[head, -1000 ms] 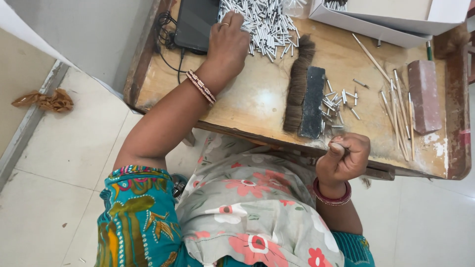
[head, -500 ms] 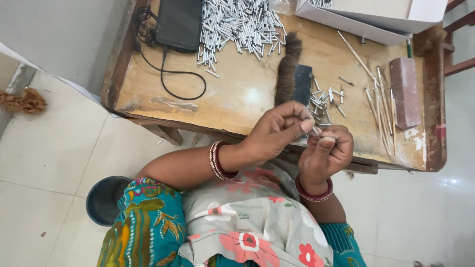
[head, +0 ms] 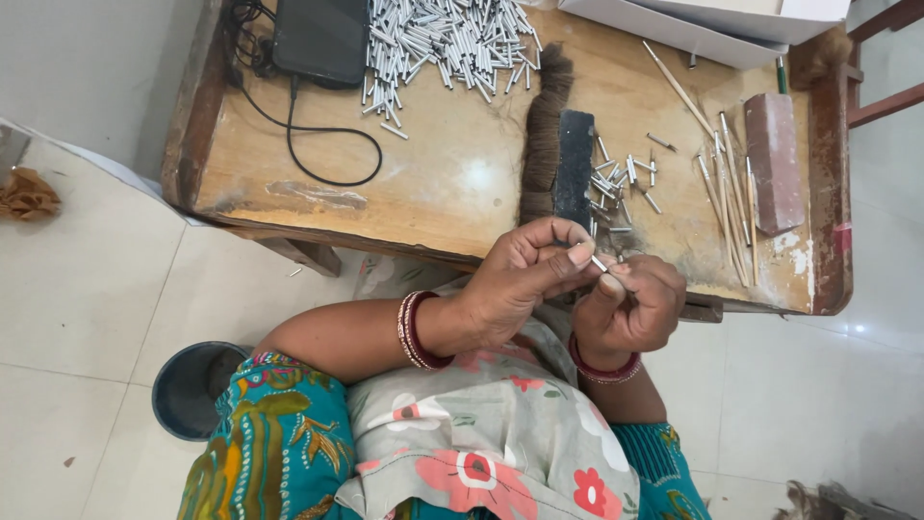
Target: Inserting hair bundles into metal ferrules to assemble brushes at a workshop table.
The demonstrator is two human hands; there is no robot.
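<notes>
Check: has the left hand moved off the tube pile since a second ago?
Yes. The left hand has come back from the tube pile at the table's far side to the near edge, now meeting the right hand on a small tube.

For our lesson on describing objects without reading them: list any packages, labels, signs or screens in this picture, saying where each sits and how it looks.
White box: far right corner of the wooden table, flat, rectangular, partly cut off by the picture edge.
Black device: far left of the table, flat, dark and rectangular, perhaps a screen, with a black cable looping from it.
No labels or signs can be made out.
</notes>
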